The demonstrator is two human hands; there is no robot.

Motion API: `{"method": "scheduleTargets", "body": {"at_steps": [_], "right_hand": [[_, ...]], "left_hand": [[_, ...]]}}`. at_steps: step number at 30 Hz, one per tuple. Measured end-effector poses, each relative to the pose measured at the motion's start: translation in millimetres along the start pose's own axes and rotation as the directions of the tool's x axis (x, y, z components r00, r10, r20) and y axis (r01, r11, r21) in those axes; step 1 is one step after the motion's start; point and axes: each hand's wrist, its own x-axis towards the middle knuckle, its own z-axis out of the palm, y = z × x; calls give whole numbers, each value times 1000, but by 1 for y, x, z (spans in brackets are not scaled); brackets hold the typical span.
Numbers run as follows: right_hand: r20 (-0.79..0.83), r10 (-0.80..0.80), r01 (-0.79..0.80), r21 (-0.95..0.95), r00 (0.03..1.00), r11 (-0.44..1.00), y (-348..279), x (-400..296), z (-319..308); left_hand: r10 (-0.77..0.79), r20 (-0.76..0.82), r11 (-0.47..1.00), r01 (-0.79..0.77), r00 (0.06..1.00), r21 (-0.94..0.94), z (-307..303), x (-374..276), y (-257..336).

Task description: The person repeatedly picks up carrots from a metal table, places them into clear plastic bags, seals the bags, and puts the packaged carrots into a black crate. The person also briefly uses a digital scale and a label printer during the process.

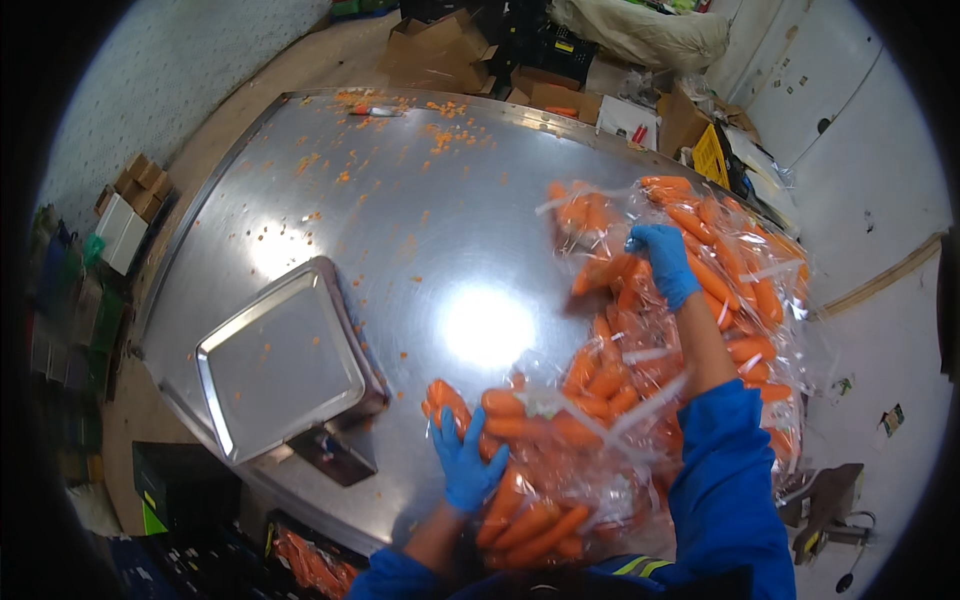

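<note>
Many clear plastic bags of carrots (525, 525) lie heaped on the right and near side of a stainless steel table (420, 255). In a blue glove, my left hand (466, 459) rests with spread fingers against a bag of carrots (448, 397) at the heap's near left. My right hand (660, 251), also gloved in blue, is closed at the top of the heap on what looks like the plastic of a bag; its fingertips are partly hidden. A blurred bag of carrots (589, 214) hangs or lies just beyond it.
A bench scale with a steel pan (289, 367) stands at the table's left. Orange carrot scraps (450, 135) and a knife or peeler-like tool (375, 112) lie at the far edge. Cardboard boxes (435, 56) and a yellow crate (709, 156) are beyond; a black crate of bagged carrots (311, 559) is below left.
</note>
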Motion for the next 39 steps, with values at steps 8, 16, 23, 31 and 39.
{"method": "scheduleTargets", "body": {"at_steps": [8,16,23,31,39], "right_hand": [[184,-9,-28,197,983,980,-38,-179,3],[175,38,-39,5,984,999,7,-335,-19],[94,-38,83,-530,995,844,31,-411,-27],[-158,-140,76,-354,977,932,-31,-490,-59],[-101,-312,275,-270,945,923,-84,-517,-85]], "left_hand": [[60,95,995,-68,994,75,-48,30,39],[222,628,960,-54,746,-275,13,122,57],[437,419,877,-480,796,-3,10,160,30],[518,340,501,44,785,-864,-133,87,208],[759,564,418,420,326,-806,-80,-69,341]]}}
